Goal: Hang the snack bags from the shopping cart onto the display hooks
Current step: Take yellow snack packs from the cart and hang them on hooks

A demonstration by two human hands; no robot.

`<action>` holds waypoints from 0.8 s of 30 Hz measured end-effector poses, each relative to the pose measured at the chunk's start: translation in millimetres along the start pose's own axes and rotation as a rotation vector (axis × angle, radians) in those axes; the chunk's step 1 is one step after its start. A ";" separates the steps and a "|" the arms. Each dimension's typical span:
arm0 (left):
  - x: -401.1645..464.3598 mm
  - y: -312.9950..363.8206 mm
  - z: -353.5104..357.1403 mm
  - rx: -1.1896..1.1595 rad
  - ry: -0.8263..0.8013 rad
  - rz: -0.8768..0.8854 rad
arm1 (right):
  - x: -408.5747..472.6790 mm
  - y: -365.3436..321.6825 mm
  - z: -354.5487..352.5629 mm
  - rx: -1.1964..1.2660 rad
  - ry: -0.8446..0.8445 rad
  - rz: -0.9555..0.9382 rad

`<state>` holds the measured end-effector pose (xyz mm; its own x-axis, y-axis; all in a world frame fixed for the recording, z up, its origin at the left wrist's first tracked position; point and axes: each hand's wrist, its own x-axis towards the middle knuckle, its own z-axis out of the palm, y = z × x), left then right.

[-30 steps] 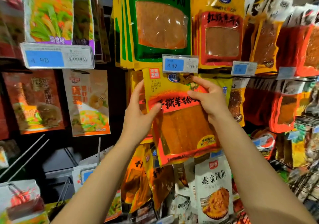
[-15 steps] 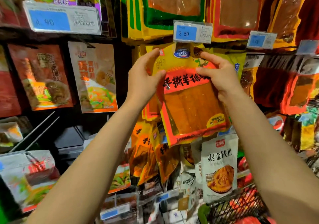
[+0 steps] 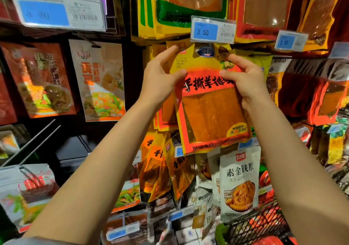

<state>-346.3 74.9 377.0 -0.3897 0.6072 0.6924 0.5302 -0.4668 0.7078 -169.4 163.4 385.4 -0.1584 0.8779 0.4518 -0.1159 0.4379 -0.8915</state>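
Observation:
A yellow and orange snack bag [image 3: 211, 112] with a clear window is held up against the display, its top edge just under the 3.50 price tag [image 3: 212, 30]. My left hand [image 3: 160, 78] pinches the bag's upper left edge, thumb in front. My right hand [image 3: 245, 78] pinches its upper right part the same way. More bags of the same kind [image 3: 164, 112] hang right behind it. The hook itself is hidden behind the tag and the bag. The shopping cart [image 3: 258, 226] shows as black wire mesh at the bottom right.
Green and red-framed bags [image 3: 188, 2] hang in the row above. A grey pouch [image 3: 238, 184] and orange bags hang below. Two bare metal hooks [image 3: 34, 140] stick out at the left, near brown and white pouches [image 3: 100, 80]. Red bags [image 3: 321, 93] crowd the right.
The view has tipped downward, so the cart's mesh has come into sight. Both hands have kept their hold and shifted the bag slightly up toward the 3.50 tag.

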 end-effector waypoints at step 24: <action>-5.0 -39.0 -26.5 0.165 0.027 -0.005 | 25.1 30.1 49.4 0.011 0.050 0.138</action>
<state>-385.0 73.1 349.6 -0.4118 0.5905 0.6940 0.6437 -0.3506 0.6803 -225.3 189.0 371.5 -0.1246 0.9383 0.3226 -0.1074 0.3105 -0.9445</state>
